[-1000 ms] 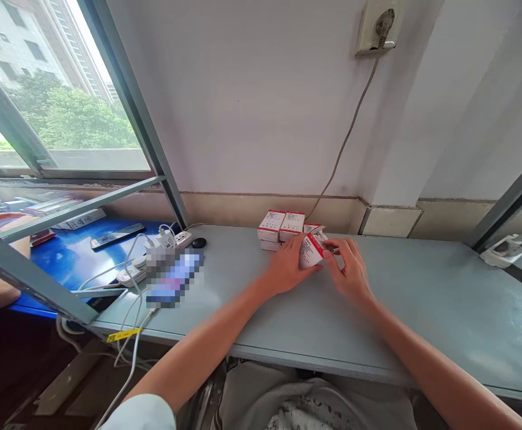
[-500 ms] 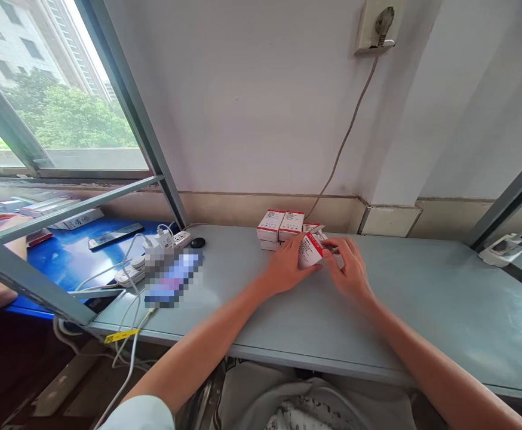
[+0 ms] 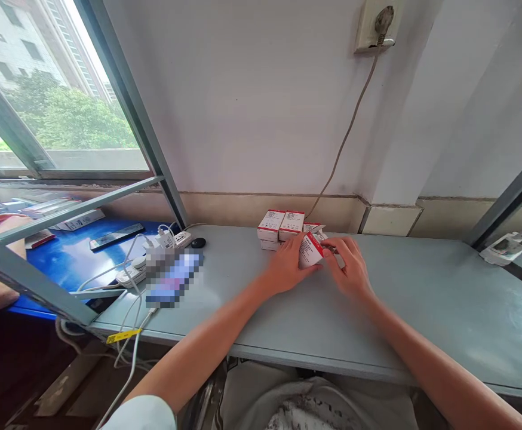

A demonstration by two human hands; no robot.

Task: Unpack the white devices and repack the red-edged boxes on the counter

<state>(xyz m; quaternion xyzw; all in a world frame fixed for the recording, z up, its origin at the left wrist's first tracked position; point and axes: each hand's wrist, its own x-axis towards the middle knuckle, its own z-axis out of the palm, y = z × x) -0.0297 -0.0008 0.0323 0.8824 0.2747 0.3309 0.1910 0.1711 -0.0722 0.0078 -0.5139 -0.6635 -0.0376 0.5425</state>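
Observation:
A small white carton with a red band (image 3: 310,250) is held between both hands just above the grey table (image 3: 422,310). My left hand (image 3: 285,266) grips its left side, fingers curled round it. At the carton's right end, my right hand (image 3: 349,267) pinches the opened flap. Right behind them, against the wall, stands a stack of like white-and-red cartons (image 3: 282,227).
A phone (image 3: 174,278) and a white power strip with chargers and cables (image 3: 153,254) lie at the table's left end, beside a small black round object (image 3: 197,242). A blue table (image 3: 82,254) with a dark phone lies beyond the metal frame. A cord runs up to a wall socket (image 3: 376,27).

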